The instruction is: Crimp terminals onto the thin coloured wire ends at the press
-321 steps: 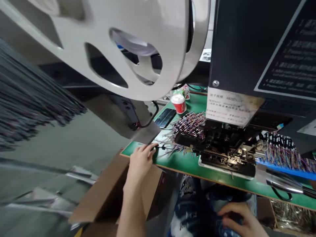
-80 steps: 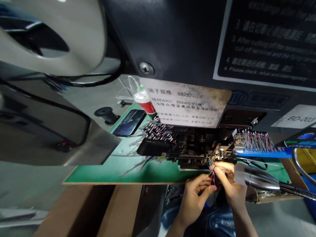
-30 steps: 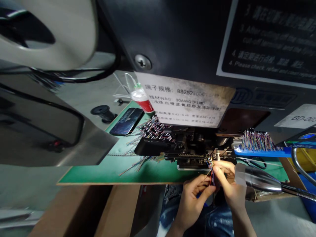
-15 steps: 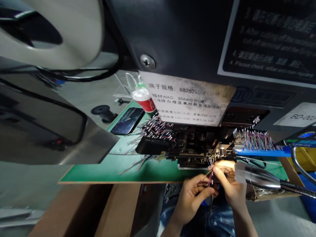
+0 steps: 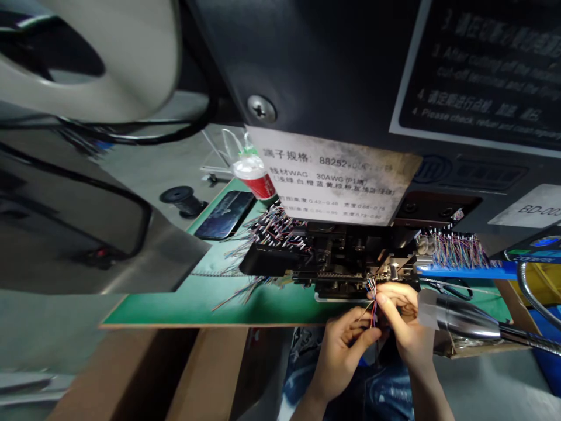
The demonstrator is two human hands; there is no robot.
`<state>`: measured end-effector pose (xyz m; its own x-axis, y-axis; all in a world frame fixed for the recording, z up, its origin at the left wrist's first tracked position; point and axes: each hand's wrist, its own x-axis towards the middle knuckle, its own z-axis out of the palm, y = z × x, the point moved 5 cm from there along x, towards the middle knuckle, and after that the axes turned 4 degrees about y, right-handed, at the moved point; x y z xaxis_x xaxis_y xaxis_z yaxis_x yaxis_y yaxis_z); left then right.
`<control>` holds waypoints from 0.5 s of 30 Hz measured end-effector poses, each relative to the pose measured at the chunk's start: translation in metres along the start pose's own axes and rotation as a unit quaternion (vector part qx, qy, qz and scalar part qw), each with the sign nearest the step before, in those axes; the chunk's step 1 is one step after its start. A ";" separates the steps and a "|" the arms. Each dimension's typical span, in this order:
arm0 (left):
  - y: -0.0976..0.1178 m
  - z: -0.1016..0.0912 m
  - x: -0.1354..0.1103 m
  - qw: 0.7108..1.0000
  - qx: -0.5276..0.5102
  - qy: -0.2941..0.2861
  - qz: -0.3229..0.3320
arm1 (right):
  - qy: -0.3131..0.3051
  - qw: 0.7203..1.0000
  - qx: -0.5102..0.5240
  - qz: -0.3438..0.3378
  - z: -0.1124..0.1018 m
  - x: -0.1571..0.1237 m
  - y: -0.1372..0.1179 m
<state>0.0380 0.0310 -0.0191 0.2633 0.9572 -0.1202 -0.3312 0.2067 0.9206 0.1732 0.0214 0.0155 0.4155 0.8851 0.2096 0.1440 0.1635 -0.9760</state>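
My left hand (image 5: 344,345) is closed, thumb against fingers, around the lower part of a small bundle of thin coloured wires (image 5: 373,313). Just above and to the right, my right hand (image 5: 403,313) pinches the same wires nearer their upper ends. Those ends fan out in front of the metal tooling of a dark crimping machine (image 5: 392,270), close to its brass-coloured parts. Whether the tips touch the tooling I cannot tell. A lamp (image 5: 464,316) with a flexible neck lights my right hand and partly covers the wrist.
Wire bundles (image 5: 276,231) lie on the green bench (image 5: 175,307) beside a phone (image 5: 225,215) and a red-and-white cup (image 5: 256,178). More wires (image 5: 460,248) rest right of the machine on a blue tray (image 5: 468,271). Scissors (image 5: 456,289) and a cardboard box (image 5: 482,348) sit at right.
The wires and the fingertips of my right hand have shifted slightly left and up toward the tooling. My left hand stays nearly where it was, its grip unchanged. The camera view moved a little.
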 end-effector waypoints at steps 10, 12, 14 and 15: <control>0.007 -0.002 -0.004 0.998 -0.020 -0.052 -0.040 | -0.003 0.999 -0.041 -0.036 -0.005 0.000 -0.011; 0.010 0.000 -0.006 0.993 -0.033 -0.091 -0.071 | -0.021 0.998 -0.026 -0.044 -0.006 0.000 -0.017; 0.010 0.000 -0.006 0.988 -0.040 -0.113 -0.095 | -0.045 0.999 0.012 -0.023 -0.006 0.000 -0.019; 0.010 0.000 -0.006 0.988 -0.042 -0.112 -0.099 | -0.050 0.998 0.028 -0.003 -0.006 -0.001 -0.018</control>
<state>0.0335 0.0273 -0.0094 0.5216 0.8290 -0.2017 -0.3245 0.4114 0.8517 0.1757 0.0151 0.0330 0.3225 0.9227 0.2114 0.0946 0.1908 -0.9771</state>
